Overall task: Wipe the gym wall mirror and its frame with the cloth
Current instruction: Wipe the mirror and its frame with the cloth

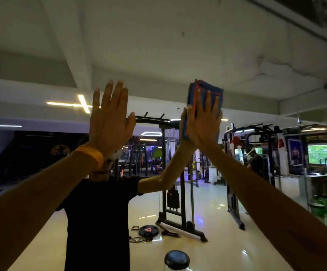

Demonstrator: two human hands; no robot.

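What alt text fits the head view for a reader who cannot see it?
The right hand presses a folded blue cloth flat against the wall mirror, high up. The left hand, with a yellow wristband, is raised open beside it; gym machines show in the reflection.

I read the mirror [158, 55] as smooth, glossy glass. Cloth [205, 90]: soft matt blue fabric with orange stitched edging. Wristband [89, 155]: matt yellow fabric. In the reflection, the floor [207, 222] is polished, high gloss. Cable machine [182, 202]: dark metal, dull painted finish.
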